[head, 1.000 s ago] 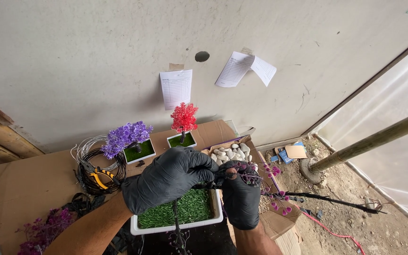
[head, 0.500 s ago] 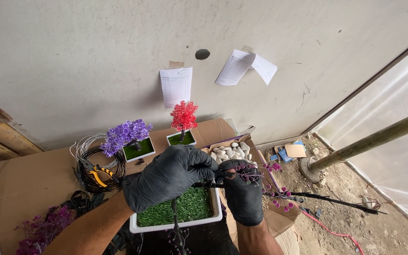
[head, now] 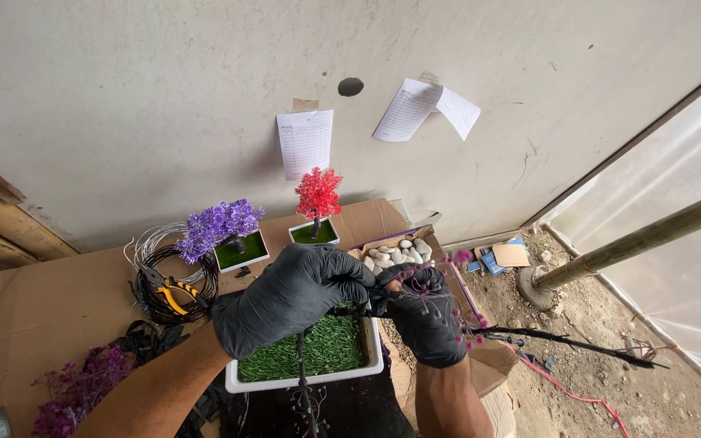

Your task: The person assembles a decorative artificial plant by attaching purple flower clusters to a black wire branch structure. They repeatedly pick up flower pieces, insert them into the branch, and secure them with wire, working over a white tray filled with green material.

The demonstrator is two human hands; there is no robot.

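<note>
Unmoved, both gloved hands grip a branch below 2 white papers.

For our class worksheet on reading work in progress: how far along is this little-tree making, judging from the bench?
Done: a purple tree and a red tree stand finished in small pots. In hand: the left hand and right hand, gloved, grip a dark wire stem with pink buds over a white tray of green turf. Left: that tray has no standing tree; white pebbles sit in their box and loose purple sprigs lie unused.
</note>
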